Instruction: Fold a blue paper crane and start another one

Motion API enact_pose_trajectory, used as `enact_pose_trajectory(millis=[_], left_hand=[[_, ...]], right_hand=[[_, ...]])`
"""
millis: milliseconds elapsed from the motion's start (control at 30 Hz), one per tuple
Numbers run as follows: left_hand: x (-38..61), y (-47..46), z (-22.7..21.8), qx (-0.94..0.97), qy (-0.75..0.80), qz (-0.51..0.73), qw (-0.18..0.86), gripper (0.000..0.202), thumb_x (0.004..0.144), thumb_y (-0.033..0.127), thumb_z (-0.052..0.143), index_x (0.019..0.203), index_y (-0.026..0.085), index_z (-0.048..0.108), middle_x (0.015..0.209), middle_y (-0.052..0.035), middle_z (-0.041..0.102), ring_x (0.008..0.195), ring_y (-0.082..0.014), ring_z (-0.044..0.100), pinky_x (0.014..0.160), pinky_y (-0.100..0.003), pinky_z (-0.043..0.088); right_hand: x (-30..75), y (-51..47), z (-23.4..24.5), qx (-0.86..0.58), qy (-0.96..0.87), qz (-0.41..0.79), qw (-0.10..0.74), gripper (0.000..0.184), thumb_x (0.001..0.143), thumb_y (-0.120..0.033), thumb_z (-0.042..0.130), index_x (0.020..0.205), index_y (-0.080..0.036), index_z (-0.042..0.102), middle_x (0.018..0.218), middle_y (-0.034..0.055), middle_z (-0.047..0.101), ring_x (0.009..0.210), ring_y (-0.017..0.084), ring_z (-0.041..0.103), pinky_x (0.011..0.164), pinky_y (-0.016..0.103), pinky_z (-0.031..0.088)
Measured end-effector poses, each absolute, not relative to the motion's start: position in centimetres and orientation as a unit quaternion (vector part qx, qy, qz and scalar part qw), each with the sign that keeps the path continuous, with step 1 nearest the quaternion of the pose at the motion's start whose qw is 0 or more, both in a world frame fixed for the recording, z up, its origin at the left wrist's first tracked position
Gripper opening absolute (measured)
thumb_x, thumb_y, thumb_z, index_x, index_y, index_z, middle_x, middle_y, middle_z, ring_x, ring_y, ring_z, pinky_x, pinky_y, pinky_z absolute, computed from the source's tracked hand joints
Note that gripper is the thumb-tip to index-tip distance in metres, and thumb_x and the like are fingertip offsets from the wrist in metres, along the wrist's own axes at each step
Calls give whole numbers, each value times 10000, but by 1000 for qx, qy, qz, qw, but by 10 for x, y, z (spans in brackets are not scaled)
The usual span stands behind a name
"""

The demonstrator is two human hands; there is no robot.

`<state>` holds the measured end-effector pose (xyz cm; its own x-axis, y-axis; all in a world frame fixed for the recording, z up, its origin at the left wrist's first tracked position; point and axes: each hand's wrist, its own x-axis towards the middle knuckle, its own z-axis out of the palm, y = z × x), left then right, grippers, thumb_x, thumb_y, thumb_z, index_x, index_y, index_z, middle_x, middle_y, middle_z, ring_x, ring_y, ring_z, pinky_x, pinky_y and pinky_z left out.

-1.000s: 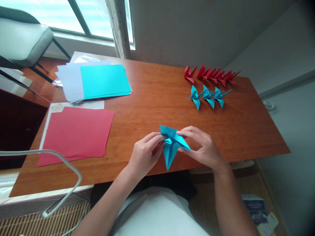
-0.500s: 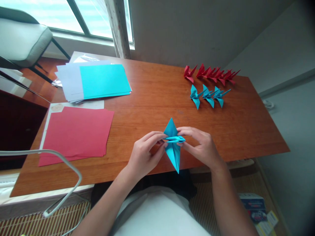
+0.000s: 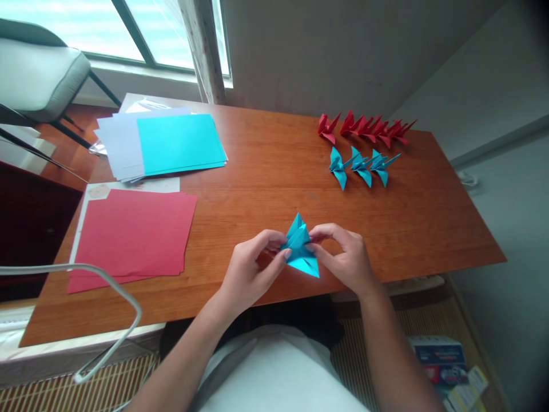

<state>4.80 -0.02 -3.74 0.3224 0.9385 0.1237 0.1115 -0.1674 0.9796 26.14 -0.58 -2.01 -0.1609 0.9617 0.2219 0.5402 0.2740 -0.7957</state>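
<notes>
Between my two hands, above the table's near edge, is a blue origami crane (image 3: 301, 252), partly folded, with one point upward and another toward me. My left hand (image 3: 257, 263) pinches its left side between thumb and fingers. On the opposite side, my right hand (image 3: 345, 252) grips the paper the same way, its fingertips partly behind the folds. Farther back on the right stand three finished blue paper cranes (image 3: 361, 167) in a row. Behind them runs a row of several red paper cranes (image 3: 373, 129).
Red paper sheets (image 3: 132, 234) lie on the left of the wooden table (image 3: 257, 171). Blue sheets (image 3: 180, 143) rest on white paper (image 3: 118, 143) behind them. A white bent rod (image 3: 120, 286) juts in at lower left. A chair (image 3: 43, 74) stands by the window.
The blue crane has been turned and tilted between my hands, so a broad folded flap now faces up instead of the narrow points. Both hands keep hold, in nearly the same place.
</notes>
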Motion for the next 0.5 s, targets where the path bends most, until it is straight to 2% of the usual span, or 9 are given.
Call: enact_pose_trajectory(millis=[200, 333, 500], left_hand=[[47, -1, -42, 612, 411, 412, 535, 89, 923, 236, 644, 935, 201, 564, 818, -14, 677, 700, -127, 650, 607, -214, 527], [45, -1, -44, 638, 395, 405, 522, 11, 937, 197, 601, 942, 196, 591, 857, -29, 678, 745, -134, 654, 661, -228, 536], [45, 0, -43, 631, 385, 421, 525, 28, 928, 197, 616, 956, 196, 619, 848, -32, 692, 739, -145, 672, 672, -238, 542]], right_hand=[[260, -9, -24, -532, -695, 285, 391, 101, 883, -282, 710, 936, -238, 637, 860, 4, 734, 764, 159, 714, 705, 268, 597], [260, -11, -25, -530, -697, 277, 396, 72, 896, -267, 686, 926, -244, 624, 843, 3, 724, 763, 165, 708, 695, 279, 594], [262, -11, -23, -502, -717, 274, 399, 66, 918, -206, 641, 963, -254, 640, 905, 13, 734, 823, 171, 703, 734, 293, 581]])
